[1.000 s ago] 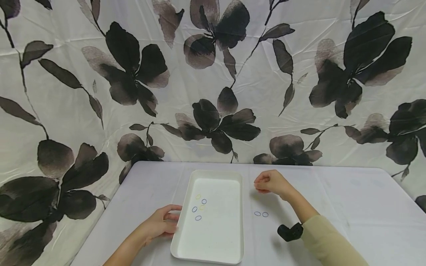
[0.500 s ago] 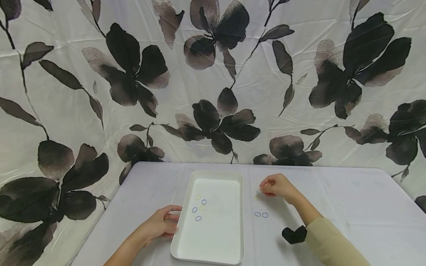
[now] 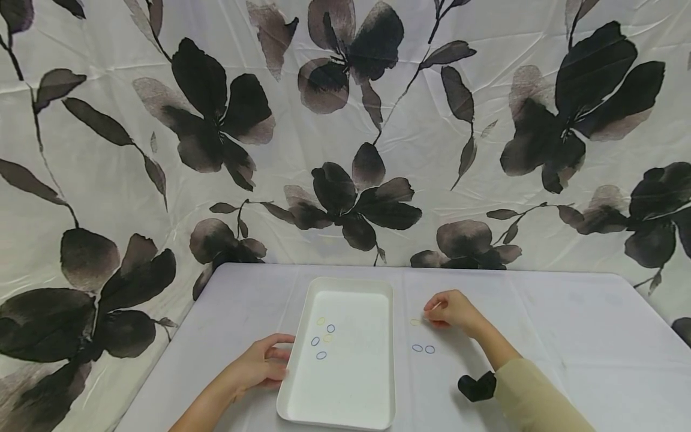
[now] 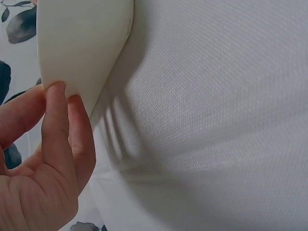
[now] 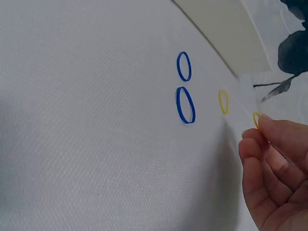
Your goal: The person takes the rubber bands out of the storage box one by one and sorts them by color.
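Between the thumb and a finger of my right hand [image 3: 454,312] is a small yellow rubber band [image 5: 256,119], pinched by its edge. Another yellow rubber band [image 5: 223,102] lies on the white cloth just left of these fingertips in the head view. Nearer to me are two blue rubber bands [image 3: 423,348], side by side. My left hand [image 3: 258,364] holds the left rim of the white tray [image 3: 391,360] with its fingertips. Inside the tray, toward its far left, lie three blue rubber bands [image 3: 321,356] and two yellow ones [image 3: 327,338].
The white-covered table [image 3: 567,336] ends at the back against a hanging floral cloth [image 3: 356,120]. A black band-like piece [image 3: 477,387] sits at the right wrist, at the end of a pale yellow-green sleeve [image 3: 531,393].
My right hand has drawn a little right and toward me, so the yellow rubber band on the cloth shows more plainly. The left hand, the tray and its rubber bands have stayed put.
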{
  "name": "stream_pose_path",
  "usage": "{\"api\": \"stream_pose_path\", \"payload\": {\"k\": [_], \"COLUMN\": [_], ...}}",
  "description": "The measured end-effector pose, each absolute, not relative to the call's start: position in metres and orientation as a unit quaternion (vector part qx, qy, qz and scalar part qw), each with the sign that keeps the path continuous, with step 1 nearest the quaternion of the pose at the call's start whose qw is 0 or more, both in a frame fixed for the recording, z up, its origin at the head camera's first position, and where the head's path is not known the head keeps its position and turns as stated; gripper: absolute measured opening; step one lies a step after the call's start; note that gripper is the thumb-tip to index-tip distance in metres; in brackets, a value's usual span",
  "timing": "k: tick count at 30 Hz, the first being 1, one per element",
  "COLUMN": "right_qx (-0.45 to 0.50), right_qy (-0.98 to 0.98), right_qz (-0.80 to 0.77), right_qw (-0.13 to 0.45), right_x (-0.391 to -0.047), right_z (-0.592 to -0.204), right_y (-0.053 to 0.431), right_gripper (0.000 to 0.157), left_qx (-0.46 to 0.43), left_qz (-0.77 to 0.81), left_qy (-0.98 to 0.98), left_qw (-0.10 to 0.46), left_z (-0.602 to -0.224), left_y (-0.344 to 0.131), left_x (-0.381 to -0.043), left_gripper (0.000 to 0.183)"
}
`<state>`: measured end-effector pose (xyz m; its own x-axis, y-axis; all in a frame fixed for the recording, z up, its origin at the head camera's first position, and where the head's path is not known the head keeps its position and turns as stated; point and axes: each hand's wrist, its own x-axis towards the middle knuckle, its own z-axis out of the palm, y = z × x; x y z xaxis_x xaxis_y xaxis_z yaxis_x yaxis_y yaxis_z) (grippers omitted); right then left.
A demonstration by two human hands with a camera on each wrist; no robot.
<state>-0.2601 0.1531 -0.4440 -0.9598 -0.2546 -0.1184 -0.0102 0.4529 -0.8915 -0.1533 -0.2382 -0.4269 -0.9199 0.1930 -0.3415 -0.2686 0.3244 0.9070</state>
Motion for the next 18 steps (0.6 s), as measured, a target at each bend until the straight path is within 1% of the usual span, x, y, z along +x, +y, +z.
{"api": "stream_pose_path", "payload": {"k": [6, 18], "right_qx": [-0.069, -0.051], "right_qy": [0.857, 0.866], "right_qz": [-0.5, -0.485], "right_qw": [0.107, 0.107], "right_x": [-0.261, -0.256], "right_z": [-0.448, -0.454], "right_y": [0.151, 0.142], "right_gripper": [0.007, 0.004], "left_qx": [-0.027, -0.025], "left_qz": [0.582, 0.584], "left_qy": [0.789, 0.786], "left_qw": [0.197, 0.198], "left_z": [-0.427, -0.428], "left_y": [-0.239, -0.24], "left_x": [-0.154, -0.153], "left_gripper": [0.065, 0.066]}}
